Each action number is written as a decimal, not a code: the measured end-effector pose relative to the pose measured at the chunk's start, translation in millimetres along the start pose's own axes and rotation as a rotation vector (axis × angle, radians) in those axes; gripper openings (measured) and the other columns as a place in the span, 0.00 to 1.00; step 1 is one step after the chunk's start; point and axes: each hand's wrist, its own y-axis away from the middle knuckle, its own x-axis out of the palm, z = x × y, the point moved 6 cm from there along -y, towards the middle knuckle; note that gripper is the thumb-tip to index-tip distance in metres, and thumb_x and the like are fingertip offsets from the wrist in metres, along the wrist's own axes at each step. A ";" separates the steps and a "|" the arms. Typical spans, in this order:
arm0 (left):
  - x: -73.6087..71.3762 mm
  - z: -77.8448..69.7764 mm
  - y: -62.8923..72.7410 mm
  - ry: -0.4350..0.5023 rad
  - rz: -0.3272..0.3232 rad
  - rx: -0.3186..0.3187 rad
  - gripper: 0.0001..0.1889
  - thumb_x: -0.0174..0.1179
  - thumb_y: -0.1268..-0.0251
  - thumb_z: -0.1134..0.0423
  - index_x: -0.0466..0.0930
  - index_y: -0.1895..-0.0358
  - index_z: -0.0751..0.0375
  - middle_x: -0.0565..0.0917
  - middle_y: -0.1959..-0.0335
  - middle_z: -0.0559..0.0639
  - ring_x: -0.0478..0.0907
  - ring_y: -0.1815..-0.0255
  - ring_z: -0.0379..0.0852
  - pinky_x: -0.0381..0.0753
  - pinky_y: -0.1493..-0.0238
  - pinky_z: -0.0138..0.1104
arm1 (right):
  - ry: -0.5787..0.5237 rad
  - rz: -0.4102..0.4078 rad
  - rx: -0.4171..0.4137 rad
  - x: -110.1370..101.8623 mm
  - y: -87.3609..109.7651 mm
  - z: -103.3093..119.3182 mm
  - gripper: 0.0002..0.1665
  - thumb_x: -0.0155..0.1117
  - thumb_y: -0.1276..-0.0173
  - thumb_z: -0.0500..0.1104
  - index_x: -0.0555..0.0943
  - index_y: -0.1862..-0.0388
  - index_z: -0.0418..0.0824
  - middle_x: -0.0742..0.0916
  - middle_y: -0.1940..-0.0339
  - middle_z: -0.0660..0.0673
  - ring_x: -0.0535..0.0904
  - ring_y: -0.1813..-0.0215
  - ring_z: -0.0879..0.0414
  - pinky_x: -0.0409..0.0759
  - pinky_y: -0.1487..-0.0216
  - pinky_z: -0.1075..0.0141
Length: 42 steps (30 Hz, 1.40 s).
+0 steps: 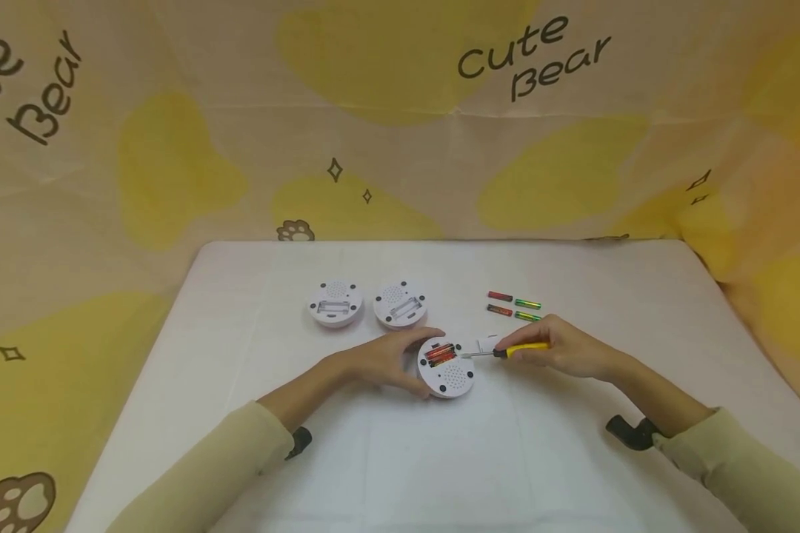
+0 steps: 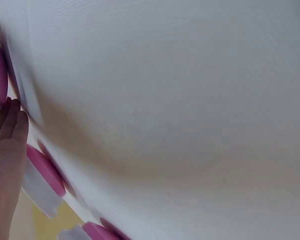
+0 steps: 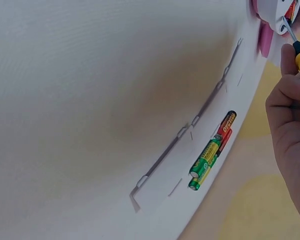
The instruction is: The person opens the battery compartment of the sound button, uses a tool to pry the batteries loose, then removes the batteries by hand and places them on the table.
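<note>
My left hand [image 1: 388, 363] grips a round white device [image 1: 455, 378] from its left side, fingers spread around the rim. The device lies with its speaker holes and dark feet facing up, and red batteries [image 1: 441, 354] sit in its battery compartment. In the right wrist view a pink part shows on its side. My right hand [image 1: 569, 348] holds a screwdriver [image 1: 525, 349] by its yellow and black handle. The metal shaft points left, its tip right at the compartment's edge. A small white plastic piece [image 1: 487, 342] lies behind the shaft, partly hidden by the right hand.
Two more round white devices, one at left [image 1: 335, 303] and one nearer the middle [image 1: 400, 304], lie behind the left hand with bare battery compartments. Loose red batteries [image 1: 499, 310] and green batteries [image 1: 528, 304] lie behind the right hand. A patterned yellow cloth [image 1: 400, 148] hangs behind the white table [image 1: 387, 474].
</note>
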 end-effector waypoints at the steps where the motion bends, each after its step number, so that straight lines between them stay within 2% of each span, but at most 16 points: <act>1: -0.6 0.9 0.1 0.006 -0.006 0.004 0.49 0.79 0.53 0.55 0.61 0.26 0.51 0.68 0.28 0.42 0.62 0.27 0.40 0.58 0.27 0.38 | -0.002 0.000 0.003 0.2 0.1 -0.1 0.15 0.65 0.30 0.37 0.86 0.46 0.38 0.88 0.49 0.42 0.80 0.51 0.55 0.74 0.57 0.70; 5: -0.3 4.0 0.6 0.014 -0.027 0.008 0.52 0.82 0.59 0.56 0.62 0.27 0.52 0.70 0.30 0.43 0.65 0.29 0.42 0.61 0.29 0.35 | 0.010 0.001 0.008 2.8 0.3 2.1 0.15 0.65 0.31 0.36 0.86 0.46 0.41 0.88 0.49 0.46 0.80 0.48 0.55 0.75 0.53 0.68; 10: -2.1 0.6 4.8 -0.030 -0.002 0.033 0.53 0.79 0.53 0.59 0.57 0.22 0.53 0.64 0.24 0.44 0.60 0.26 0.40 0.57 0.27 0.37 | 0.055 0.009 -0.021 4.9 0.7 8.0 0.16 0.64 0.31 0.34 0.86 0.45 0.41 0.88 0.48 0.48 0.79 0.41 0.50 0.75 0.45 0.65; 14: -5.2 -1.8 6.5 -0.059 -0.009 0.058 0.47 0.77 0.52 0.60 0.63 0.25 0.55 0.70 0.28 0.45 0.63 0.28 0.38 0.58 0.27 0.38 | 0.060 0.011 -0.036 5.4 1.8 10.8 0.16 0.64 0.31 0.34 0.86 0.45 0.40 0.88 0.48 0.47 0.80 0.41 0.51 0.75 0.44 0.67; 18: -4.5 -1.6 4.8 -0.087 -0.042 0.078 0.48 0.79 0.54 0.58 0.66 0.26 0.56 0.74 0.32 0.44 0.68 0.32 0.38 0.62 0.29 0.37 | 0.063 0.018 -0.049 7.0 2.5 12.3 0.16 0.64 0.31 0.34 0.86 0.46 0.41 0.88 0.49 0.48 0.80 0.43 0.54 0.75 0.43 0.67; 22: 0.0 -3.5 2.9 -0.145 -0.059 0.091 0.53 0.81 0.57 0.53 0.62 0.25 0.54 0.69 0.28 0.43 0.63 0.28 0.38 0.60 0.28 0.37 | 0.088 0.019 -0.085 7.6 2.4 14.0 0.16 0.64 0.30 0.34 0.86 0.46 0.41 0.88 0.49 0.49 0.80 0.43 0.56 0.75 0.43 0.68; 26: 4.9 -7.9 4.2 -0.148 -0.017 0.096 0.55 0.79 0.54 0.58 0.55 0.21 0.51 0.60 0.23 0.42 0.55 0.24 0.39 0.56 0.26 0.40 | 0.086 0.030 -0.089 8.5 2.0 15.1 0.15 0.64 0.30 0.36 0.86 0.45 0.42 0.88 0.49 0.50 0.80 0.44 0.56 0.74 0.43 0.68; 29: 6.4 -9.8 4.9 -0.112 0.011 0.102 0.54 0.76 0.52 0.64 0.53 0.21 0.51 0.60 0.22 0.44 0.55 0.25 0.38 0.55 0.26 0.40 | 0.078 0.034 -0.082 8.9 2.5 15.9 0.15 0.64 0.30 0.37 0.86 0.46 0.42 0.88 0.49 0.50 0.80 0.45 0.57 0.74 0.44 0.68; 32: 4.6 -11.5 4.0 -0.112 -0.011 0.125 0.52 0.77 0.52 0.64 0.56 0.22 0.53 0.63 0.24 0.46 0.58 0.25 0.39 0.56 0.26 0.40 | 0.069 0.035 -0.081 9.1 3.2 17.3 0.15 0.64 0.30 0.36 0.86 0.46 0.42 0.88 0.49 0.51 0.81 0.45 0.57 0.75 0.44 0.68; 34: 3.4 -12.2 3.2 -0.144 -0.043 0.137 0.52 0.79 0.53 0.60 0.58 0.23 0.54 0.65 0.25 0.47 0.60 0.26 0.40 0.57 0.26 0.40 | 0.061 0.036 -0.078 9.4 3.5 18.0 0.15 0.64 0.30 0.35 0.86 0.45 0.42 0.88 0.49 0.51 0.81 0.44 0.58 0.75 0.44 0.68; 36: 3.6 -12.6 2.3 -0.228 -0.072 0.150 0.53 0.81 0.56 0.53 0.60 0.24 0.54 0.67 0.27 0.46 0.64 0.29 0.41 0.61 0.28 0.39 | 0.047 0.039 -0.080 10.2 3.7 18.6 0.16 0.64 0.30 0.35 0.86 0.45 0.42 0.88 0.49 0.51 0.81 0.44 0.57 0.76 0.44 0.69; 39: 5.9 -13.0 2.0 -0.381 -0.094 0.150 0.54 0.80 0.59 0.43 0.62 0.25 0.50 0.71 0.35 0.45 0.70 0.39 0.40 0.70 0.37 0.35 | 0.032 0.046 -0.085 11.8 3.6 18.9 0.16 0.64 0.30 0.34 0.86 0.46 0.42 0.88 0.49 0.51 0.81 0.45 0.57 0.76 0.44 0.69; 42: 6.9 -15.1 3.1 -0.480 -0.111 0.150 0.54 0.79 0.60 0.39 0.64 0.26 0.49 0.71 0.43 0.44 0.71 0.49 0.39 0.75 0.48 0.32 | 0.029 0.053 -0.090 13.2 3.4 18.7 0.16 0.64 0.31 0.33 0.86 0.46 0.42 0.89 0.50 0.50 0.81 0.46 0.56 0.76 0.45 0.69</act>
